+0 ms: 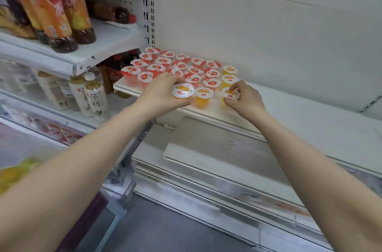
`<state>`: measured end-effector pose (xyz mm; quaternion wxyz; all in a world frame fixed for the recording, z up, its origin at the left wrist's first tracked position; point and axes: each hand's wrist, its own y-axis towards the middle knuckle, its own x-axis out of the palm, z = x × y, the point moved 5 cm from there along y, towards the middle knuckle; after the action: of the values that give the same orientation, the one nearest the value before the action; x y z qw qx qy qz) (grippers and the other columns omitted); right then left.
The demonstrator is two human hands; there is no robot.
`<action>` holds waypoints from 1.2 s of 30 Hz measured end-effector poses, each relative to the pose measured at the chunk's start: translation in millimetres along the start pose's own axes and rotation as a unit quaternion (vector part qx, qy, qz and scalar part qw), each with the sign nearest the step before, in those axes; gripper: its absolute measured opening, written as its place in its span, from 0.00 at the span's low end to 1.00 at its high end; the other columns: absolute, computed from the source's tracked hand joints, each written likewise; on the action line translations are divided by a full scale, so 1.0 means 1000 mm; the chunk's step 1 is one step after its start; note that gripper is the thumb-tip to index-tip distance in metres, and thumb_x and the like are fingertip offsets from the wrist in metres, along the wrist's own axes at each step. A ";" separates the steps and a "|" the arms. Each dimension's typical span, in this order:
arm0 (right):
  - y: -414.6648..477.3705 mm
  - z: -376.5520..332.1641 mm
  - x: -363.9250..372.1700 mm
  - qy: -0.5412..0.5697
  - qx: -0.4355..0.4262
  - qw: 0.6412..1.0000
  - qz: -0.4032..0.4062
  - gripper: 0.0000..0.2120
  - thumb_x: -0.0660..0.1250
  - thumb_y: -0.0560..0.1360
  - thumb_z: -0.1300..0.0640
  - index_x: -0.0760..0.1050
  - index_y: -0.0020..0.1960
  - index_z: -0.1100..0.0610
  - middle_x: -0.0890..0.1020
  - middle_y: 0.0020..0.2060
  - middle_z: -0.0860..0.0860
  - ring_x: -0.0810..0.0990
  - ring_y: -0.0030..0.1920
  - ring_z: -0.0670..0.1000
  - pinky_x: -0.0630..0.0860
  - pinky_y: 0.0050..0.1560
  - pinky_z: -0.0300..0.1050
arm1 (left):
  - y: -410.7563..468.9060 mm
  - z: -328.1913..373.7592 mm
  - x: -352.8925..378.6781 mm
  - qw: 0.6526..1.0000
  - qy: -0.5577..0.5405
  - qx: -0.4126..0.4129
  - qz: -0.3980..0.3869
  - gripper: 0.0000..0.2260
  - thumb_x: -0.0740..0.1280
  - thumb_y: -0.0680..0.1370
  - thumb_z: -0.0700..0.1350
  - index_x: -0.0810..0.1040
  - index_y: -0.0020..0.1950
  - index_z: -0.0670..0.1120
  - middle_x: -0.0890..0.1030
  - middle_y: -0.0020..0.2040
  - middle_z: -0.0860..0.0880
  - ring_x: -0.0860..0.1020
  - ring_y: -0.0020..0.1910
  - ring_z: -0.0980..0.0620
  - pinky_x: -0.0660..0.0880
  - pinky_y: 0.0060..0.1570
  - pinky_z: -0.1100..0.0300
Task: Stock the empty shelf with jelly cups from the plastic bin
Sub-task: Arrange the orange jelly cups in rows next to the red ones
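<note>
Left hand (163, 93) grips one orange jelly cup (182, 90), right hand (247, 100) grips another.

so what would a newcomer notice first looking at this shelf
A tight block of red jelly cups fills the left end of the pale shelf. At its front edge the left hand grips an orange jelly cup, and the right hand pinches a second orange cup. Dark drink bottles stand on the shelf up left.

back panel (268, 35) was plain white | slotted upright (152, 4) stood left of it | neighbouring shelf (115, 38) carried drink bottles (57, 14) | floor (165, 231) was grey
</note>
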<state>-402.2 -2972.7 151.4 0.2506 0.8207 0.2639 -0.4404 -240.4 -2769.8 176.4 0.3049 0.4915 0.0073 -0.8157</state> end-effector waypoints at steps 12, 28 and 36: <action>0.023 0.011 0.010 -0.022 -0.091 0.995 0.017 0.15 0.69 0.73 0.47 0.75 0.57 0.51 0.75 0.55 0.53 0.78 0.51 0.57 0.72 0.52 0.47 | 0.011 0.027 0.018 0.995 0.100 0.023 0.019 0.29 0.70 0.67 0.67 0.77 0.63 0.54 0.74 0.55 0.53 0.69 0.59 0.49 0.65 0.53 0.58; 0.034 0.046 -0.035 -0.145 -0.178 0.968 0.102 0.16 0.64 0.78 0.49 0.76 0.63 0.56 0.76 0.58 0.56 0.74 0.56 0.60 0.70 0.56 0.53 | 0.041 0.075 0.096 0.981 0.167 0.095 0.021 0.29 0.72 0.65 0.65 0.81 0.59 0.48 0.78 0.54 0.47 0.70 0.58 0.44 0.65 0.63 0.51; 0.034 0.042 -0.036 -0.152 -0.191 0.964 0.106 0.17 0.64 0.78 0.50 0.75 0.64 0.56 0.76 0.58 0.57 0.75 0.56 0.61 0.70 0.56 0.54 | 0.043 0.075 0.096 0.979 0.174 0.099 0.035 0.30 0.71 0.64 0.66 0.82 0.57 0.47 0.80 0.52 0.47 0.72 0.56 0.42 0.67 0.63 0.47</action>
<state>-421.6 -3032.9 167.9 0.4854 0.7043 0.2136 -0.4718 -310.1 -2874.9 150.2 0.2768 0.6538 -0.0377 -0.7032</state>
